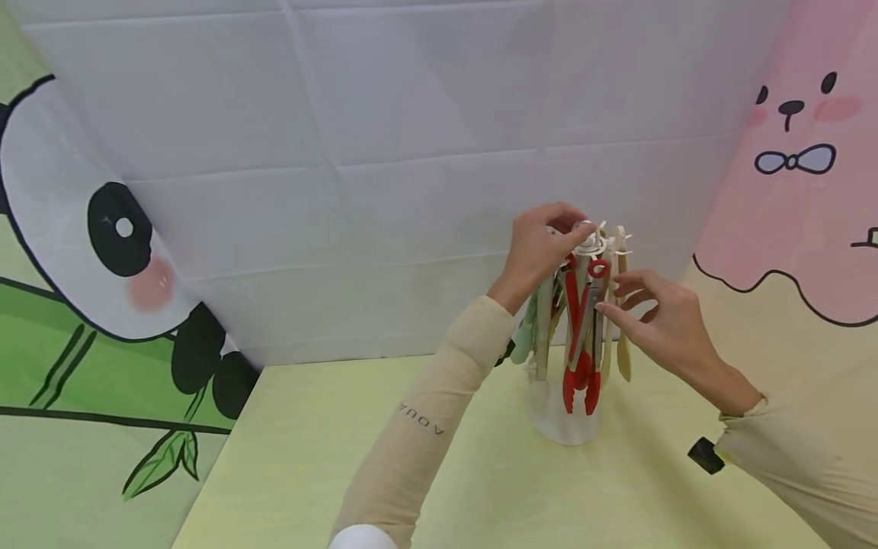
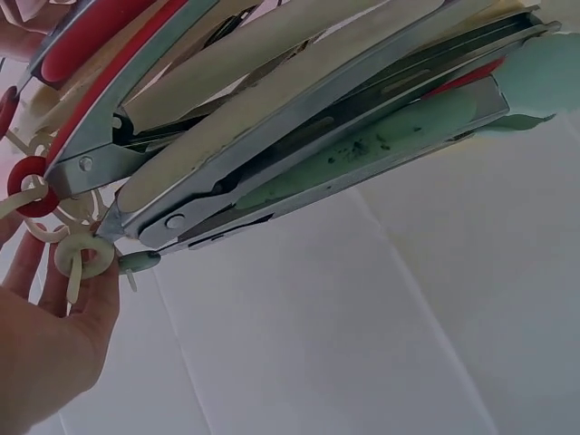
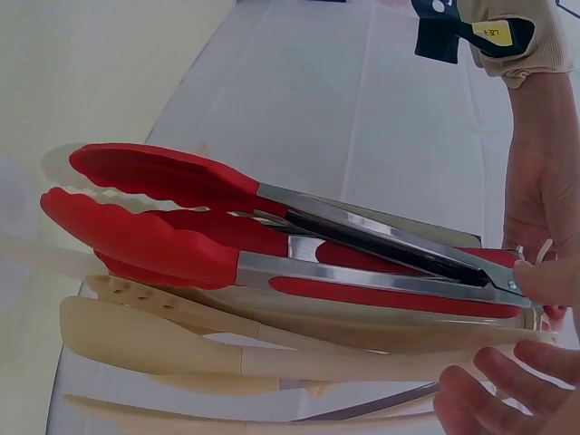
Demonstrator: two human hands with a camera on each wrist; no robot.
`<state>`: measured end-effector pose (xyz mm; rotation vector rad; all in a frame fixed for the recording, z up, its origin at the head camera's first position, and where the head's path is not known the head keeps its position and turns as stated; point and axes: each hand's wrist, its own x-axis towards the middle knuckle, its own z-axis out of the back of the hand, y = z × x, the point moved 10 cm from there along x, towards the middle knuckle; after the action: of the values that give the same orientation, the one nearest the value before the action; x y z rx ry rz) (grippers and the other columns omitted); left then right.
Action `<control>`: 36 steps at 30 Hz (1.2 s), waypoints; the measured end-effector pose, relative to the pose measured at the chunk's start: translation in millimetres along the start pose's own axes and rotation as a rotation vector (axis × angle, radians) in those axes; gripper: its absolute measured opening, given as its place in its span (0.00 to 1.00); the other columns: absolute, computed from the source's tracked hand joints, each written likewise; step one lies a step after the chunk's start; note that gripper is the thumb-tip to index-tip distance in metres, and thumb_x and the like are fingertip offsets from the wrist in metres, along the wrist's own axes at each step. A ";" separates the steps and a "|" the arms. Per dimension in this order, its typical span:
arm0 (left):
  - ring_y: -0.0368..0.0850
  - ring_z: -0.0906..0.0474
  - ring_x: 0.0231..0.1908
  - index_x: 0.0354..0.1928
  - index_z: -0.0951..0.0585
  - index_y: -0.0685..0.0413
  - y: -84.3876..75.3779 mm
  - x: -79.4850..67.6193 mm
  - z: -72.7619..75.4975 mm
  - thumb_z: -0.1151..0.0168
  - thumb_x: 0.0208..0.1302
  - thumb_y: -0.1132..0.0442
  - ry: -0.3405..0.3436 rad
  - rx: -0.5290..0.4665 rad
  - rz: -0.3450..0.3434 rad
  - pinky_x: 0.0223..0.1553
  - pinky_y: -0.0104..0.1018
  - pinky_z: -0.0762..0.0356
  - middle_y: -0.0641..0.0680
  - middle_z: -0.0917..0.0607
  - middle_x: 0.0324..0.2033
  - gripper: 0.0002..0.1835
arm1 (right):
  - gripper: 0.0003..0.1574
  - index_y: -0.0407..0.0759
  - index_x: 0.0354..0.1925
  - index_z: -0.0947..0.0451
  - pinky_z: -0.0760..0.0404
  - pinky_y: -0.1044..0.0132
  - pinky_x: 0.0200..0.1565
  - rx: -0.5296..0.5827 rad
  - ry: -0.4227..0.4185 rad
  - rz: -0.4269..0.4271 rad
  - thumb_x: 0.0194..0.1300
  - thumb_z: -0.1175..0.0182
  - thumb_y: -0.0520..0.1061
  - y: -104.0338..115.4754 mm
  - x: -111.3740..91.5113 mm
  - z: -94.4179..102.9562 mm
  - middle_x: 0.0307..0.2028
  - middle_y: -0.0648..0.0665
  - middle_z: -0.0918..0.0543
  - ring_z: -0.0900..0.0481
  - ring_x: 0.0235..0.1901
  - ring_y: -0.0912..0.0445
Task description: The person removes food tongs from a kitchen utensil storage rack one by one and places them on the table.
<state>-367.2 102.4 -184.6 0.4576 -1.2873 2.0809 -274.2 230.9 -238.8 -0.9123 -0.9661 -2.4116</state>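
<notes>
A rotating utensil stand (image 1: 564, 427) with a white round base and a hooked top ring holds several hanging kitchen tools. In the head view, my left hand (image 1: 542, 245) grips the top of the stand with bent fingers and thumb. Red-tipped metal tongs (image 1: 593, 393) hang by a red loop on the near side. My right hand (image 1: 665, 328) is at the right side of the stand, thumb and fingers apart. In the right wrist view its thumb lies at the hinge end of the tongs (image 3: 163, 240), its fingers beside a beige spatula (image 3: 154, 340).
Mint-green utensils (image 1: 524, 335) hang on the stand's left, and a beige spoon (image 1: 623, 358) on its right. More tongs (image 2: 299, 145) hang behind. The stand is on a pale yellow table (image 1: 309, 442) close to a white cloth backdrop (image 1: 411, 229).
</notes>
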 end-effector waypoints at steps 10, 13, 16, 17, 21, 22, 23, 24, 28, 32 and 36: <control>0.35 0.23 0.29 0.35 0.16 0.53 -3.4 0.2 2.1 0.34 0.60 0.57 -0.024 0.001 0.052 0.33 0.21 0.28 0.46 0.17 0.27 0.08 | 0.23 0.36 0.47 0.24 0.26 0.78 0.26 -0.009 -0.004 -0.006 0.53 0.30 0.41 -1.3 -0.1 -0.1 0.34 0.43 0.17 0.24 0.30 0.66; 0.35 0.23 0.27 0.35 0.16 0.54 -4.7 -0.1 2.4 0.34 0.60 0.58 -0.029 0.003 0.065 0.32 0.21 0.28 0.46 0.17 0.27 0.07 | 0.23 0.36 0.47 0.23 0.26 0.79 0.26 -0.003 -0.011 -0.001 0.53 0.30 0.40 -1.6 -0.9 0.1 0.34 0.44 0.17 0.24 0.30 0.69; 0.34 0.23 0.25 0.34 0.16 0.54 -5.5 -0.4 2.2 0.34 0.60 0.58 -0.033 0.020 0.076 0.30 0.22 0.27 0.46 0.17 0.26 0.07 | 0.23 0.37 0.47 0.23 0.26 0.79 0.26 0.006 -0.016 -0.002 0.53 0.30 0.39 -2.9 -1.9 -0.3 0.33 0.44 0.17 0.25 0.31 0.70; 0.34 0.23 0.25 0.34 0.16 0.54 -5.8 -0.6 2.1 0.34 0.60 0.58 -0.033 0.030 0.080 0.30 0.22 0.28 0.46 0.17 0.26 0.07 | 0.23 0.38 0.48 0.23 0.26 0.79 0.27 0.009 -0.016 -0.005 0.53 0.30 0.39 -3.4 -2.4 -0.5 0.33 0.44 0.17 0.24 0.31 0.70; 0.34 0.25 0.27 0.32 0.16 0.52 -5.4 -1.3 2.5 0.34 0.60 0.57 -0.047 0.084 0.103 0.30 0.22 0.29 0.45 0.17 0.25 0.06 | 0.26 0.37 0.51 0.25 0.26 0.81 0.29 0.022 -0.016 -0.043 0.54 0.30 0.40 -8.1 -4.7 -1.1 0.35 0.41 0.17 0.20 0.31 0.60; 0.34 0.25 0.27 0.32 0.16 0.52 -5.1 -1.3 2.6 0.34 0.60 0.57 -0.049 0.095 0.110 0.30 0.22 0.29 0.44 0.17 0.25 0.06 | 0.28 0.37 0.52 0.27 0.26 0.82 0.29 0.024 -0.015 -0.055 0.54 0.30 0.40 -9.4 -5.3 -1.2 0.35 0.40 0.17 0.19 0.31 0.57; 0.34 0.25 0.27 0.31 0.16 0.52 -4.8 -1.2 2.7 0.34 0.60 0.57 -0.052 0.105 0.115 0.30 0.22 0.29 0.44 0.17 0.25 0.06 | 0.29 0.36 0.54 0.28 0.27 0.82 0.29 0.027 -0.014 -0.065 0.55 0.31 0.41 -10.5 -6.0 -1.3 0.36 0.39 0.17 0.18 0.31 0.52; 0.34 0.25 0.27 0.31 0.16 0.52 -4.7 -1.0 2.8 0.34 0.60 0.57 -0.055 0.114 0.119 0.30 0.22 0.29 0.45 0.17 0.25 0.06 | 0.30 0.36 0.55 0.29 0.27 0.83 0.29 0.029 -0.013 -0.076 0.55 0.31 0.41 -11.9 -6.5 -1.3 0.36 0.38 0.18 0.18 0.30 0.48; 0.35 0.25 0.27 0.31 0.17 0.52 -5.6 -0.6 3.1 0.34 0.60 0.57 -0.058 0.129 0.127 0.30 0.22 0.30 0.45 0.18 0.25 0.06 | 0.33 0.37 0.56 0.31 0.28 0.84 0.29 0.031 -0.003 -0.113 0.55 0.31 0.42 -16.8 -7.6 -2.0 0.38 0.36 0.19 0.17 0.31 0.42; 0.35 0.26 0.26 0.30 0.17 0.52 -7.4 -0.8 3.6 0.34 0.59 0.57 -0.064 0.130 0.130 0.30 0.22 0.30 0.45 0.18 0.24 0.06 | 0.33 0.37 0.56 0.31 0.28 0.83 0.29 0.028 0.009 -0.130 0.55 0.30 0.43 -20.6 -8.2 -3.5 0.38 0.37 0.19 0.17 0.32 0.42; 0.35 0.26 0.25 0.29 0.17 0.53 -10.1 -0.7 4.1 0.34 0.59 0.58 -0.074 0.138 0.127 0.28 0.22 0.30 0.46 0.18 0.23 0.06 | 0.33 0.36 0.55 0.31 0.27 0.82 0.30 0.026 0.020 -0.128 0.54 0.30 0.43 -21.5 -9.5 -5.7 0.39 0.38 0.19 0.17 0.32 0.43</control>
<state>-360.0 101.7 -176.4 0.5304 -1.2488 2.2881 -281.8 242.7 -258.6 -0.8394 -1.0758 -2.5026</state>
